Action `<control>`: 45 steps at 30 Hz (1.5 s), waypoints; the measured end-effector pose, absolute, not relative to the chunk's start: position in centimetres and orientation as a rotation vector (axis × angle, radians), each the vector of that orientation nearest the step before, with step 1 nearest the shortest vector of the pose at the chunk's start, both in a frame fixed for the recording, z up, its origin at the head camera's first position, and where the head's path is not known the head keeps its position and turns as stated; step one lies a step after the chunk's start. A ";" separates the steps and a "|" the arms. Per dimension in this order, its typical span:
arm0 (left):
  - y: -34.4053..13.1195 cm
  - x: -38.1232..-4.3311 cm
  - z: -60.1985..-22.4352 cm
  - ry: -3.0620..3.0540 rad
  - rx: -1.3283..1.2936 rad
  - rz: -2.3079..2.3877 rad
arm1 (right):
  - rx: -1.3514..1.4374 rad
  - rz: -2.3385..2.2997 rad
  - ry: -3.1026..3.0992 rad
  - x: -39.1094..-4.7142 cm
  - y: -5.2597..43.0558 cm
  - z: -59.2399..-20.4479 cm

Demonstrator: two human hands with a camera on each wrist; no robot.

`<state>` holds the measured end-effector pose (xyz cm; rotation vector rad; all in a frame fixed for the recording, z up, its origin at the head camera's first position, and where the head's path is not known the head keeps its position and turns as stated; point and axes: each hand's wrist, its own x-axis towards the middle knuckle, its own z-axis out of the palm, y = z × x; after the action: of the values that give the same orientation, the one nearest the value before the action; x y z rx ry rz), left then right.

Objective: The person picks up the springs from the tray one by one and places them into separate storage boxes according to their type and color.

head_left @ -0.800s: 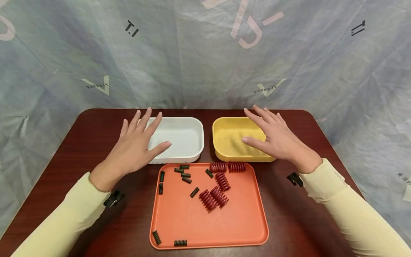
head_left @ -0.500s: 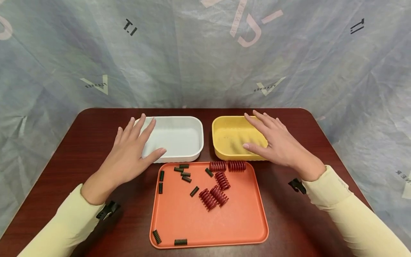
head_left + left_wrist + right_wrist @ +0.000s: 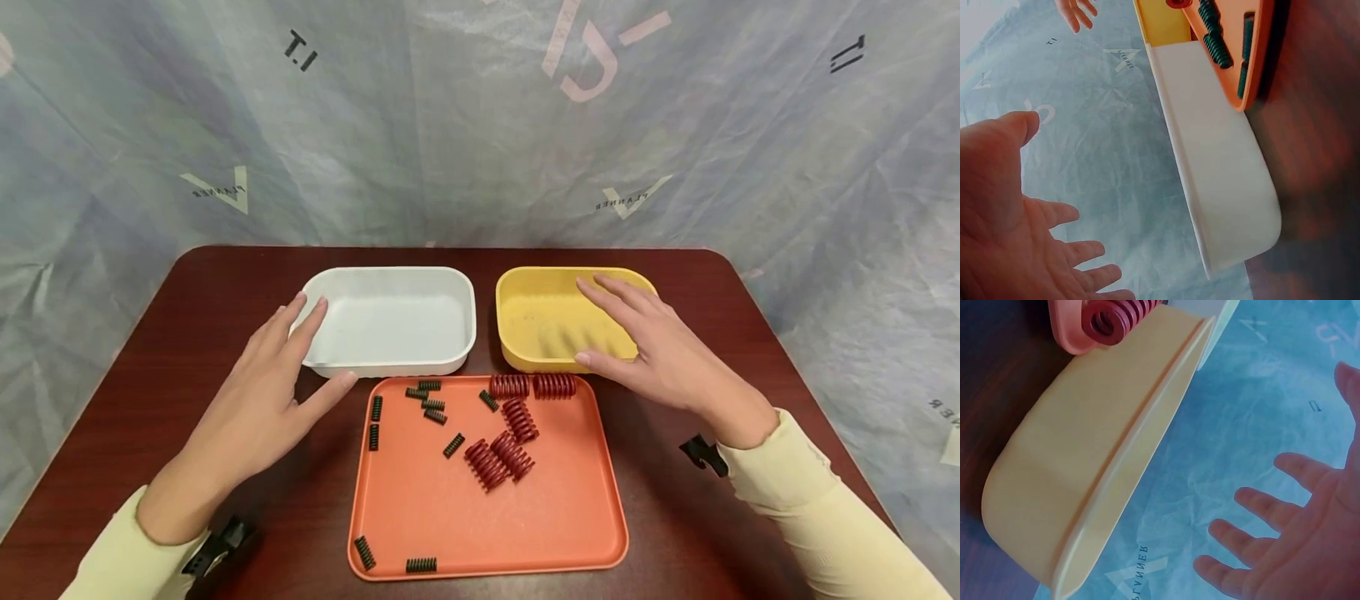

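Observation:
My left hand (image 3: 251, 400) hovers left of the tray, its fingertips near the left end of a white bin (image 3: 390, 321). The fingers are spread and hold nothing. Over the right part of a yellow bin (image 3: 528, 325) is my right hand (image 3: 667, 358), fingers extended and nothing in its grasp. An orange tray (image 3: 555, 517) lies in front of both bins. Several thick red springs (image 3: 519, 421) are on its upper right area. Small dark green springs (image 3: 453, 446) are scattered on it, mostly toward the upper left, with a few at the lower left.
The bins stand side by side on a dark red wood table (image 3: 697, 533), with a narrow gap between them. A grey printed sheet (image 3: 450, 125) hangs behind the table. Dark straps with wrist cameras (image 3: 217, 546) are on the sleeves.
My left hand has drawn back toward the lower left, off the white bin. The right hand has shifted slightly down and right. The springs have stayed in place.

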<state>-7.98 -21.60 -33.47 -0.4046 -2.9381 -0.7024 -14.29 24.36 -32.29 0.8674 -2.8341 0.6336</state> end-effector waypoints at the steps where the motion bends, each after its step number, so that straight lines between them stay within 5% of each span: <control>1: -21.6 -7.7 -33.5 -2.932 -0.401 -0.714 | 0.863 0.640 -2.834 -14.1 24.4 -32.3; 45: -21.0 -3.2 -40.8 -2.915 -0.142 -1.940 | 0.866 1.092 -2.812 -9.2 26.7 -36.4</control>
<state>-3.16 -20.98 -40.78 -0.1415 -2.9152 -1.9401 -9.19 26.66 -36.38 0.8659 -2.8118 1.0924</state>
